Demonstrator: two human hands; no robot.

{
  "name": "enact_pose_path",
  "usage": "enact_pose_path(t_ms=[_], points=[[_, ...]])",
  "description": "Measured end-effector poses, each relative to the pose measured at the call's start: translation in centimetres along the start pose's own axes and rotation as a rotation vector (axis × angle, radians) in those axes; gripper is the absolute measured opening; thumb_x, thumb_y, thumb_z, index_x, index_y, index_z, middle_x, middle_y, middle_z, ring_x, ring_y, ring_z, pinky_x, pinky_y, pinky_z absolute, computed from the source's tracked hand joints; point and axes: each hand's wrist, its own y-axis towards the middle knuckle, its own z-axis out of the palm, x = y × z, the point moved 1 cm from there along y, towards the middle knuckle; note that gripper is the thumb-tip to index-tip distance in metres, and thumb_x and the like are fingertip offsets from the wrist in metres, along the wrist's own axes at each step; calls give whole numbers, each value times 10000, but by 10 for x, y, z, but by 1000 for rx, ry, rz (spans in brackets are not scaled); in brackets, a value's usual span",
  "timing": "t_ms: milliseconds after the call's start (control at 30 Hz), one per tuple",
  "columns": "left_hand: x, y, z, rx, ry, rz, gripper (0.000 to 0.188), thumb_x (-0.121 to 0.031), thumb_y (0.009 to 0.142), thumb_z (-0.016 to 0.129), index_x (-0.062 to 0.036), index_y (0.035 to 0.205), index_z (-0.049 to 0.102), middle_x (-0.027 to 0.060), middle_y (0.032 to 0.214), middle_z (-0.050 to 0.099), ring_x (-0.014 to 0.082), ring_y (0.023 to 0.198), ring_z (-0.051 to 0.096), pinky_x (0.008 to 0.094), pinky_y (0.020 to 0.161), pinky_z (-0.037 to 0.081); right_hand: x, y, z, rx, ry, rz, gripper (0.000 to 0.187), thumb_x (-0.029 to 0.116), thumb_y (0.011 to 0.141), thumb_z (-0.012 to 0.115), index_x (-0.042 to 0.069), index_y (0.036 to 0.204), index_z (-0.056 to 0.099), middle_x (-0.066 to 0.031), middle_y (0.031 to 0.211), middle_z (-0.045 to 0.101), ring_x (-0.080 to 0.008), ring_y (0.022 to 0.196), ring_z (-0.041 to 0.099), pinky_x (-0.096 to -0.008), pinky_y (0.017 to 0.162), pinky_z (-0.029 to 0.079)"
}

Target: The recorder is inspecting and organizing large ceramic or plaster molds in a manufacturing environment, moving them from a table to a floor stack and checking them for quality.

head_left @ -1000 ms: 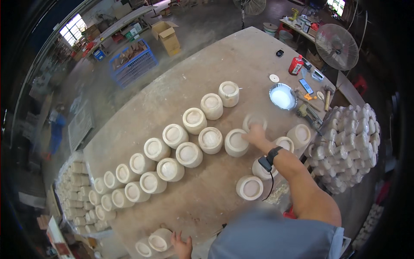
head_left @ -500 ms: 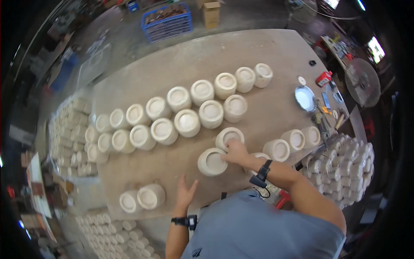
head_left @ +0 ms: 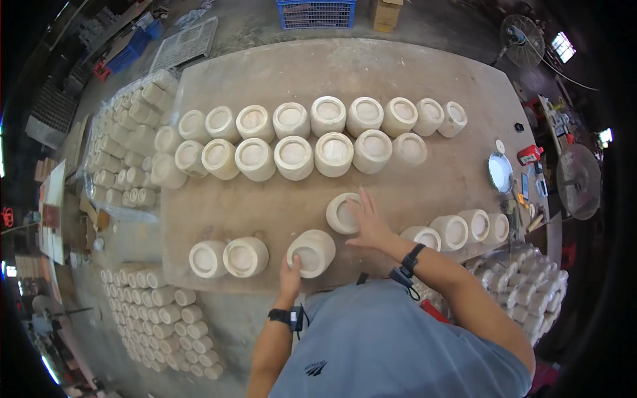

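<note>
- Plywood worktable (head_left: 424, 86) filled the view, its far half bare and wide open past the pots; the near edge ran just in front of the person's chest.
- Pale clay pots in a double row (head_left: 312, 136) crossed the table's middle; half a second earlier that row sat further toward the view's rim, as the head had turned.
- Short row of three pots (head_left: 464, 229) stood by the right edge, a pair (head_left: 227, 257) near the left front edge.
- Right hand (head_left: 367, 222), fingers spread flat, now pressed the side of a lone pot (head_left: 342, 213), where before it had reached further out.
- Left hand (head_left: 290, 273) had come up from the table's edge and cupped the front pot (head_left: 312, 252), fingers hidden behind it, so I could not tell their spread.
- Open board lay between those two pots and the pair.
</note>
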Motion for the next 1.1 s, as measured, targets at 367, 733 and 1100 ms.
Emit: enact_pose_path(t_ms=[367,733,1100], points=[[10,-40,-34,305,-961,-248,437,-404,990,513,-138,1336,542,100,1326,594,291,1215,564,498,919,511,-45,35,8,282,622,460,1104,411,650,872,186,1545,268,-268,1557,253,-513,1403,274,-549,1106,358],[7,-39,-58,346,-1028,-149,406,-414,947,584,-178,1277,594,12,1299,637,206,1188,600,370,876,546,-6,-8,-10,337,2577,707,561,457,1008,419,62,1403,458,-193,1386,540,-419,1202,575,-585,992,497],[-30,-32,-32,240,-1167,-349,430,-469,909,625,-175,1223,631,4,1201,690,202,1071,669,321,768,579,-1,-20,-27,624,2305,457,701,638,956,368,131,1435,437,-222,1230,634,-483,900,691,-338,348,545]])
